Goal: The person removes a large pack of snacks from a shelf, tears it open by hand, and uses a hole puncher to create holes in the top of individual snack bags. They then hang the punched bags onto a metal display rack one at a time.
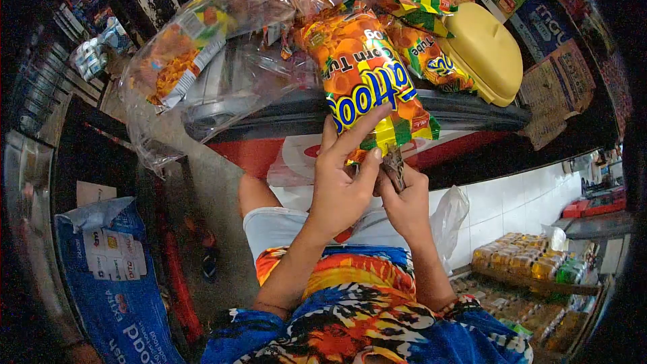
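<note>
A puffed orange-and-yellow bag of corn snacks (367, 67) stands out in front of me, its printing upside down from where I look. My left hand (344, 178) grips the bag's near green-and-yellow end, thumb and fingers on either side. Close beside it, my right hand (404, 202) is closed around a narrow, dark, worn tool (393, 167), whose tip meets the bag's near edge. Its exact kind cannot be made out. Behind the held bag lie more snack bags (431, 57), and a large clear plastic sack (269, 0) with similar packs inside is at the upper left.
A yellow lidded plastic container (485, 54) sits at the right on the dark-edged counter (269, 118). Crates of bottles (532, 259) stand low at the right, near a hanging clear plastic bag (449, 219). A blue printed sack (118, 290) is at the lower left.
</note>
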Motion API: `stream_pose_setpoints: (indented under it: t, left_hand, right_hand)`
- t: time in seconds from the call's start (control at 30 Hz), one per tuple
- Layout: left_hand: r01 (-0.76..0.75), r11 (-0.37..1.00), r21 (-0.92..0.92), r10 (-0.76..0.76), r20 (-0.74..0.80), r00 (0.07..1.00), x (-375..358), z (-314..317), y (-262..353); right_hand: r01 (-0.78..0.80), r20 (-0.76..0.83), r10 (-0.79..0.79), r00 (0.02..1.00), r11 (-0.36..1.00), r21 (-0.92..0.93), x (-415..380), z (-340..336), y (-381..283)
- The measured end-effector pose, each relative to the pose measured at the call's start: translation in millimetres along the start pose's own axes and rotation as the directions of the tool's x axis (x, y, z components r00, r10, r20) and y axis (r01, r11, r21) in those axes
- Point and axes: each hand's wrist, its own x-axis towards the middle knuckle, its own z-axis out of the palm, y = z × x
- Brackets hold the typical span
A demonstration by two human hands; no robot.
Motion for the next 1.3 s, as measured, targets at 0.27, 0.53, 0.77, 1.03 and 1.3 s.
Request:
stream_pose_setpoints:
  t: [0.27, 0.53, 0.77, 1.03, 1.3]
  left_hand:
    - [0.047, 0.999, -0.006, -0.047, 0.002, 0.999, -0.2, 0.1, 7.7]
    - [0.081, 0.996, -0.046, -0.081, 0.004, 0.997, -0.5, -2.3, 12.9]
    - [0.038, 0.999, -0.012, -0.038, 0.018, 0.999, -1.0, -4.9, 7.8]
    - [0.011, 1.000, -0.017, -0.011, -0.003, 1.000, -2.6, -0.9, 1.5]
    - [-0.005, 1.000, 0.006, 0.006, -0.041, 0.999, -1.9, 2.2, 6.3]
  right_hand:
    - [-0.047, 0.047, 0.048, 0.998, 0.999, -0.016, -1.5, -0.9, 0.4]
    - [-0.050, 0.056, 0.042, 0.998, 0.989, 0.136, -1.1, 5.8, 9.4]
    - [-0.074, 0.120, 0.049, 0.992, 0.973, 0.217, 1.2, 2.4, -3.3]
    - [-0.135, 0.110, 0.110, 0.988, 0.956, 0.259, -1.3, 1.0, 1.8]
    - [-0.189, 0.141, 0.152, 0.978, 0.934, 0.303, -3.0, -0.6, -6.4]
